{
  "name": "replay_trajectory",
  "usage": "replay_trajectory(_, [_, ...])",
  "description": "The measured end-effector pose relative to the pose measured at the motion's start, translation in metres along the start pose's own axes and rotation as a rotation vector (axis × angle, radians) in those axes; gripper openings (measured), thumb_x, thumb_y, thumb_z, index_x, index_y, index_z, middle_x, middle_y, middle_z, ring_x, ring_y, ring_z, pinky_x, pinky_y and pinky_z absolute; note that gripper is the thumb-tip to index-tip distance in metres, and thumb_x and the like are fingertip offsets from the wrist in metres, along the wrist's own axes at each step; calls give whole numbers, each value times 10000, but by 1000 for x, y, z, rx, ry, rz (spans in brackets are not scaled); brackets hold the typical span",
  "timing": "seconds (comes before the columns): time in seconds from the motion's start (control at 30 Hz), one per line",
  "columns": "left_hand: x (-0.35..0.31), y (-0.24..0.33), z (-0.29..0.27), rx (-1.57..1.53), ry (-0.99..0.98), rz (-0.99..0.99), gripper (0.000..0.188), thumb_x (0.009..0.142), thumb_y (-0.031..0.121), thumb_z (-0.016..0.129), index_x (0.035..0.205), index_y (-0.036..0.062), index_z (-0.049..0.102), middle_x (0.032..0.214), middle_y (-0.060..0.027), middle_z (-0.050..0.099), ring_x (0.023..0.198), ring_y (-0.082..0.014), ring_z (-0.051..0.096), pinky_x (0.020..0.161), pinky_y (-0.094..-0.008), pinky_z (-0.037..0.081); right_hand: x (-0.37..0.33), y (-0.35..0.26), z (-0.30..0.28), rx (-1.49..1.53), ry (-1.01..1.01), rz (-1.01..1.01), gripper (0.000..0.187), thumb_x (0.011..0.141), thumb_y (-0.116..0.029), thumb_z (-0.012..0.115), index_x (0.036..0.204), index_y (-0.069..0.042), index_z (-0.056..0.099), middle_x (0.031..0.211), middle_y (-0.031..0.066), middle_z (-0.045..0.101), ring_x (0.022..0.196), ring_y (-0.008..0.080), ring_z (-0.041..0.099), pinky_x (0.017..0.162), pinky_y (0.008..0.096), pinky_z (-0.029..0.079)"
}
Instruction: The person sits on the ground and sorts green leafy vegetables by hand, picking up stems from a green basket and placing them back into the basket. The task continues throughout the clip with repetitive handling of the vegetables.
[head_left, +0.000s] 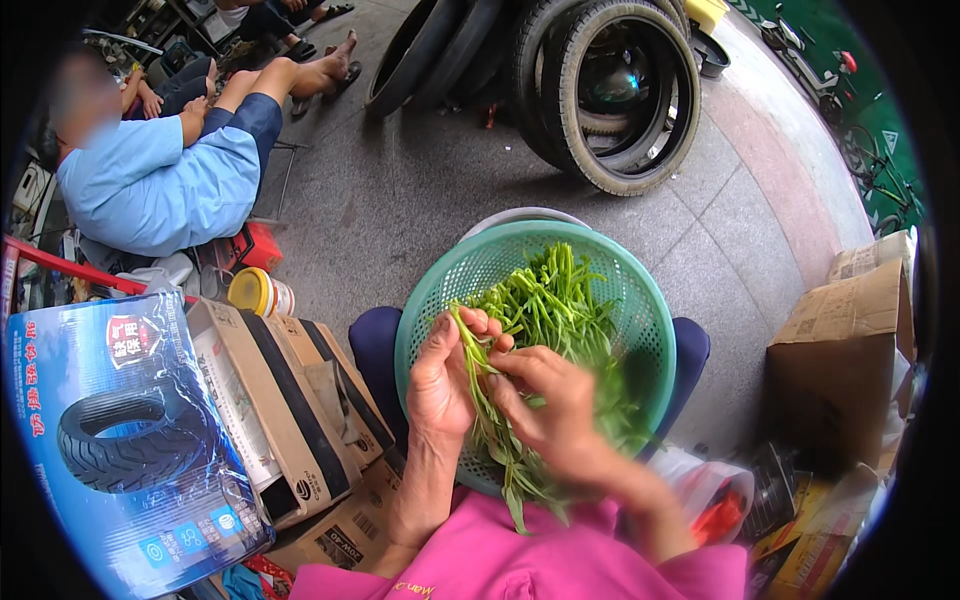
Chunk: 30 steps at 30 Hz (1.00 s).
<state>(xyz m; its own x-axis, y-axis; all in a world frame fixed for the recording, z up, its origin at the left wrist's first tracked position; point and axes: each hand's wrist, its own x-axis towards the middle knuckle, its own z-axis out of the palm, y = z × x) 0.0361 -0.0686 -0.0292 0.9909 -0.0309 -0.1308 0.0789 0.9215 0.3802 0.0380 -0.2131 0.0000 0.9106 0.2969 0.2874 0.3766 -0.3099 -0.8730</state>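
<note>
My left hand [445,375] is closed around a few long stalks of leafy greens [480,400], their narrow leaves hanging down toward my pink top. Close beside it, my right hand [548,400] pinches at the same stalks with thumb and fingers; its outer side is smeared by motion. Both hands are over a round green plastic colander [640,290] resting between my knees. Inside lies a heap of greens [555,290], cut stem ends mostly toward the far side. Part of the heap is hidden behind my right hand.
Cardboard boxes [290,400] and a blue tyre-picture box [130,440] stand at my left, with a yellow-lidded tub [252,291] beyond. Tyres [630,100] lean ahead. At right are a brown carton [840,350] and plastic bags [705,495]. A person in light blue [165,185] sits far left.
</note>
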Motion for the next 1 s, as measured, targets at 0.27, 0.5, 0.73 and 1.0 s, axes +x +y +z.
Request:
replay_trajectory(0.27, [-12, 10, 12, 175, 296, -66, 119, 934, 166, 652, 988, 60, 649, 951, -51, 621, 854, -173, 577, 768, -335, 492, 1, 29, -10, 377, 9, 457, 160, 896, -81, 685, 1010, 30, 664, 853, 72, 701, 708, 97, 613, 609, 251, 495])
replay_trajectory(0.5, [-19, 1, 18, 184, 386, -87, 153, 939, 143, 644, 1046, 33, 651, 983, -57, 658, 863, -152, 623, 763, -285, 522, 11, -14, -20, -135, 61, -239, 246, 744, -46, 764, 980, -51, 699, 879, 97, 650, 741, 252, 640, 617, 334, 526])
replay_trajectory(0.73, [-41, 4, 22, 48, 339, -173, 284, 993, 278, 564, 1183, 72, 606, 1089, -32, 637, 993, -133, 589, 918, -309, 472, 8, -19, 10, -419, 58, -202, 211, 728, -217, 778, 785, -85, 623, 725, 65, 571, 664, 247, 601, 543, 376, 463])
replay_trajectory(1.0, [-56, -23, 14, 257, 344, -138, 353, 963, 172, 599, 1288, 32, 588, 1156, -71, 645, 1028, -183, 600, 897, -337, 469, -8, -23, -25, 9, -72, 205, 144, 764, -95, 738, 831, 8, 662, 736, 113, 657, 616, 192, 616, 588, 323, 492])
